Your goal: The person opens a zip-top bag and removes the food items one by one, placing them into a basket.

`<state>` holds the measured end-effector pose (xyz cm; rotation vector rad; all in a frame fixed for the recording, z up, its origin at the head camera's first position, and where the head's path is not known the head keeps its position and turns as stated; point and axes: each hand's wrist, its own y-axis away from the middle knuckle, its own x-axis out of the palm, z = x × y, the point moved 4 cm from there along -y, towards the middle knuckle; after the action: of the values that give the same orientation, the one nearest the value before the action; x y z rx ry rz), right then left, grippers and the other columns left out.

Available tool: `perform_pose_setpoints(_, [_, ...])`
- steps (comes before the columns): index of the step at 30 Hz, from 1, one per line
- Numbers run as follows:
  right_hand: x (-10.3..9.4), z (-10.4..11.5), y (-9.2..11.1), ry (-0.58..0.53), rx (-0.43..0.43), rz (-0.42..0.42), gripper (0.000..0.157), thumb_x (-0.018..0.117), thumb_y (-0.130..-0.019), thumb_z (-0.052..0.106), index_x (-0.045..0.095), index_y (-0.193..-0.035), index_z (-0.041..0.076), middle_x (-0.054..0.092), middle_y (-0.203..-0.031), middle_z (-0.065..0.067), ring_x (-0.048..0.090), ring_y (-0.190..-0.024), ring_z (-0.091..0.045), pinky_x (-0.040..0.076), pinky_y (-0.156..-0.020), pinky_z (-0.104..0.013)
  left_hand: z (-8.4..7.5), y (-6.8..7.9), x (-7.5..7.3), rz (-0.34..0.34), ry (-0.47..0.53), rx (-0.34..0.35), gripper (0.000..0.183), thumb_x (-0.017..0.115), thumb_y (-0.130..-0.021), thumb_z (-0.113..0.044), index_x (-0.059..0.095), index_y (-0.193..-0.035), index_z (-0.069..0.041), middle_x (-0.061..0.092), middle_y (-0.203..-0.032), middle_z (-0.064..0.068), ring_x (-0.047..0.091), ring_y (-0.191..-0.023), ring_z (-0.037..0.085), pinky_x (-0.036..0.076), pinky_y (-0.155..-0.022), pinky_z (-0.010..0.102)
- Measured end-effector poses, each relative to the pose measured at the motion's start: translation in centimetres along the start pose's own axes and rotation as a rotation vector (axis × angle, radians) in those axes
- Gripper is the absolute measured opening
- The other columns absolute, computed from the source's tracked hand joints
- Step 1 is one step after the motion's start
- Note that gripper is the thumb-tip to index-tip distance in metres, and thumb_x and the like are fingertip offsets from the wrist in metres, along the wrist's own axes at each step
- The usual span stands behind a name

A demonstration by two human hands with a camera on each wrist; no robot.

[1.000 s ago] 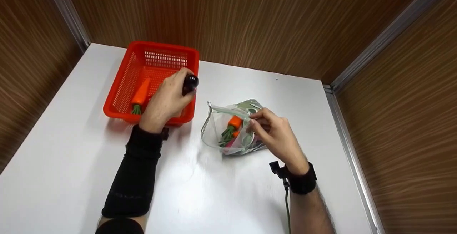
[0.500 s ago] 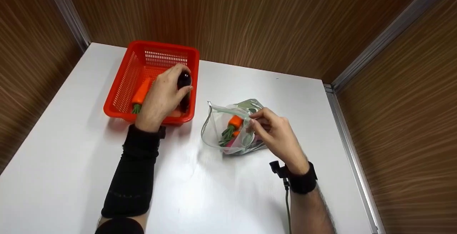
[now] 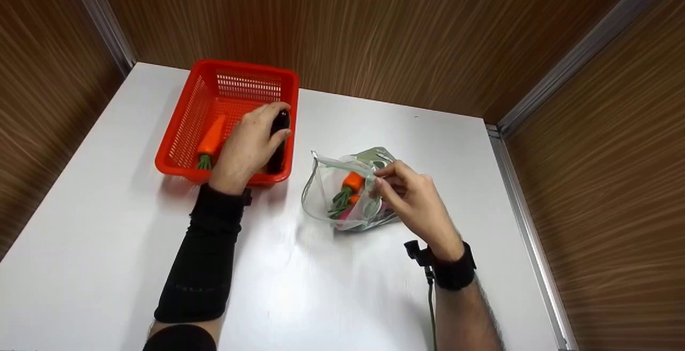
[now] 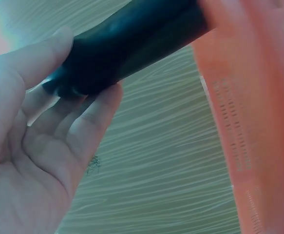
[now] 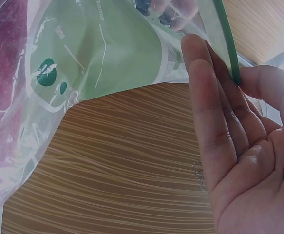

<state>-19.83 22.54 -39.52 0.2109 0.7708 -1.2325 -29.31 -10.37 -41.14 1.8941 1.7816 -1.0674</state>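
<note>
My left hand (image 3: 247,141) reaches over the right side of the red basket (image 3: 172,165) and grips a dark, glossy eggplant (image 3: 279,121) by its sides. In the left wrist view the thumb and fingers hold one end of the eggplant (image 4: 132,44), beside the basket wall. My right hand (image 3: 420,201) pinches the green-edged rim of a clear zip bag (image 3: 319,193) between thumb and fingers, and the bag's mouth gapes to the left. Inside lie an orange carrot (image 3: 353,181) with green tops, another orange piece and something reddish-pink, partly hidden by the film.
Another carrot (image 3: 212,137) lies at the left inside the basket, its green top toward me. The basket stands at the back left of the white table (image 3: 299,287). Wood-grain panels (image 3: 374,35) close off the back and sides. A cable (image 3: 431,308) runs from the right wrist camera.
My left hand lowered the eggplant from a raised, tilted pose at the basket's right rim until it lay lengthwise inside, then shifted slightly right. The right hand and bag stayed put.
</note>
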Motion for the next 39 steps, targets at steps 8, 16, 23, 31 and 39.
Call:
perform_pose_setpoints(8, [0.0, 0.0, 0.1, -0.002, 0.004, -0.001, 0.014, 0.072, -0.117, 0.007, 0.077, -0.128, 0.001, 0.090, -0.104, -0.009, 0.089, -0.094, -0.024, 0.069, -0.082, -0.019, 1.2, -0.8, 3.2, 0.022, -0.103, -0.025, 0.070, 0.075, -0.111, -0.005, 0.047, -0.176, -0.009, 0.067, -0.156, 0.030, 0.074, -0.139, 0.054, 0.065, -0.114, 0.069])
perform_pose_setpoints(16, [0.1, 0.0, 0.2, -0.008, 0.009, -0.003, 0.014, 0.072, -0.117, 0.008, 0.077, -0.128, 0.002, 0.090, -0.105, -0.010, 0.089, -0.095, -0.025, 0.073, -0.082, -0.029, 1.7, -0.6, 3.6, 0.005, -0.106, -0.079, 0.088, 0.077, -0.112, -0.009, 0.030, -0.186, -0.018, 0.066, -0.159, 0.035, 0.078, -0.126, 0.059, 0.068, -0.106, 0.071])
perform_pose_setpoints(23, [0.1, 0.2, 0.1, -0.008, 0.010, -0.001, 0.014, 0.071, -0.117, 0.007, 0.077, -0.129, 0.001, 0.090, -0.105, -0.010, 0.089, -0.095, -0.025, 0.072, -0.081, -0.025, 1.9, -0.5, 2.6, -0.035, -0.097, -0.103, 0.091, 0.073, -0.118, -0.020, 0.018, -0.190, -0.023, 0.064, -0.164, 0.033, 0.078, -0.126, 0.058, 0.067, -0.109, 0.070])
perform_pose_setpoints(31, [0.1, 0.2, 0.1, -0.020, 0.005, 0.000, 0.014, 0.071, -0.117, 0.007, 0.076, -0.128, 0.000, 0.090, -0.106, -0.010, 0.089, -0.094, -0.025, 0.071, -0.081, -0.022, 1.9, -0.7, 2.6, -0.072, -0.111, -0.110, 0.091, 0.066, -0.122, -0.025, 0.007, -0.191, -0.023, 0.063, -0.167, 0.032, 0.077, -0.127, 0.057, 0.065, -0.113, 0.069])
perform_pose_setpoints(39, [0.2, 0.0, 0.1, -0.022, 0.007, 0.000, 0.014, 0.072, -0.116, 0.007, 0.077, -0.129, 0.001, 0.090, -0.105, -0.011, 0.089, -0.094, -0.026, 0.072, -0.081, -0.024, 2.7, -0.6, 3.8, 0.006, -0.140, -0.145, 0.095, 0.071, -0.116, -0.011, 0.012, -0.190, -0.017, 0.065, -0.154, 0.037, 0.074, -0.129, 0.056, 0.065, -0.112, 0.069])
